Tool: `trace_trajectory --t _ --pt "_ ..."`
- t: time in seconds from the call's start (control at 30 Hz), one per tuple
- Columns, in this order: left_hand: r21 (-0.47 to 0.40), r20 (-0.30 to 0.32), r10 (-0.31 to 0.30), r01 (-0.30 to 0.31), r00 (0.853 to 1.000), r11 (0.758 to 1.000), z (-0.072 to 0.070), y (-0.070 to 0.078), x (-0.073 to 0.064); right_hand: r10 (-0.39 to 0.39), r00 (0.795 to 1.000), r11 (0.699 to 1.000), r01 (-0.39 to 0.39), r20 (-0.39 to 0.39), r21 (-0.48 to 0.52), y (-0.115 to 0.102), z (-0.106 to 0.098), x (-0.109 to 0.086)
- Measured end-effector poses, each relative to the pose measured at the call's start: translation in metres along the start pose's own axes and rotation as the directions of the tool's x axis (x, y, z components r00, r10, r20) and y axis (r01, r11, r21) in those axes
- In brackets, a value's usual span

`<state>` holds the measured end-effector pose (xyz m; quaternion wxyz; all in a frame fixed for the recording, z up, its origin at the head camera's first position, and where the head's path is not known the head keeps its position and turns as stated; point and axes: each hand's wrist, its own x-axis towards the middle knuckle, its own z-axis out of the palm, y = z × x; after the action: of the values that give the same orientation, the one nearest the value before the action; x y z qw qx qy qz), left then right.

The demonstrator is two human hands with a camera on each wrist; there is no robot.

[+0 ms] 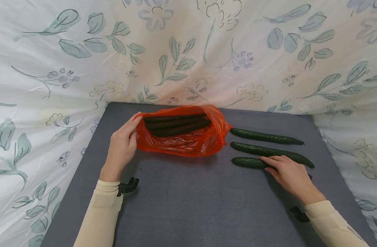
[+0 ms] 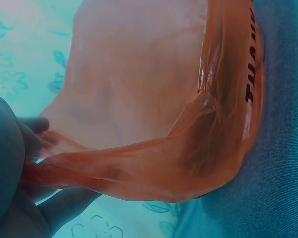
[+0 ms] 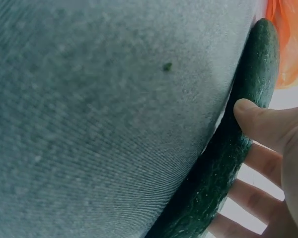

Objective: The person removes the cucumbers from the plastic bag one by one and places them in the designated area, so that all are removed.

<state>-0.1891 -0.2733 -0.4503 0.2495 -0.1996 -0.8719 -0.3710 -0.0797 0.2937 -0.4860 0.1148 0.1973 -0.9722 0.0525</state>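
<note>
An orange-red plastic bag (image 1: 188, 151) lies on its side with its mouth gaping, and several dark green cucumbers (image 1: 176, 125) show inside it. My left hand (image 1: 123, 145) pinches the bag's left rim; the left wrist view shows the gathered film (image 2: 64, 166) between thumb and fingers. Right of the bag, three more cucumbers lie side by side on the table. The nearest cucumber (image 1: 245, 163) is in the grip of my right hand (image 1: 288, 175), which hides much of its length. In the right wrist view, the thumb is on one side of this cucumber (image 3: 213, 186), the fingers on the other.
The middle cucumber (image 1: 253, 148) and the far cucumber (image 1: 265, 136) lie just beyond my right hand, their left ends close to the bag. A dark grey cloth covers the table (image 1: 188, 206). Behind and at both sides hangs a floral curtain (image 1: 176, 79).
</note>
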Motion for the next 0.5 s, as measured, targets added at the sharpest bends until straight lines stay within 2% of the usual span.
trace_trajectory --t 0.5 --pt "-0.013 -0.008 0.004 -0.004 1.000 1.000 0.0015 -0.0020 0.0001 0.048 0.997 0.999 -0.049 0.062 0.003 -0.0042 0.0014 -0.0010"
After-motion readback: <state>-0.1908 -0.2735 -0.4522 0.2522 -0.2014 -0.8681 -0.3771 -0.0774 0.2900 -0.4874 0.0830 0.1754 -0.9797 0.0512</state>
